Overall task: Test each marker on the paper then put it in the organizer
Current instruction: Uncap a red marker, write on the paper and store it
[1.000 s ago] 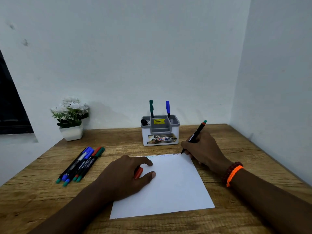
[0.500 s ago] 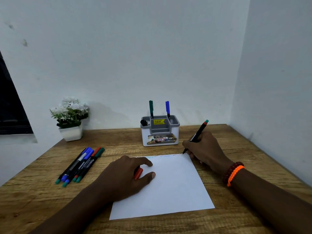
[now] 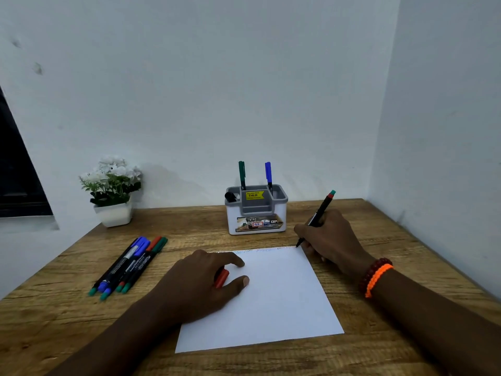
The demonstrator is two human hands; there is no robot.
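The right hand [image 3: 329,237] grips the marker [image 3: 317,217] in a writing hold, fingers curled round the lower barrel. The tip touches the paper [image 3: 284,299] at its far right corner, at about 1 o'clock from the sheet's centre. The marker's long axis is tilted: tip down and toward 7 o'clock, tail end up and toward 1 o'clock. The tilt lets the tip meet the sheet at a writing angle, judged from the grip.

A faint row of scribbles [image 3: 267,250] runs along the far edge of the paper. The tip sits at the right end of this row, so the test stroke appears near its finish.

The left hand [image 3: 206,283] rests on the left part of the paper at 9 o'clock, fingers curled over a red cap [image 3: 222,278]. The cap is kept there probably for refitting after the test. The hand's weight also pins the sheet against drag from the tip.

The organizer [image 3: 256,210] stands at 12 o'clock, beyond the paper and apart from it. It holds a green marker [image 3: 241,175] and a blue marker [image 3: 268,175], both upright, caps up. A black item sits in its left compartment.

The spare markers [image 3: 130,264] lie side by side at 9 o'clock, well apart from the paper. Their long axes run from 7 o'clock to 1 o'clock.
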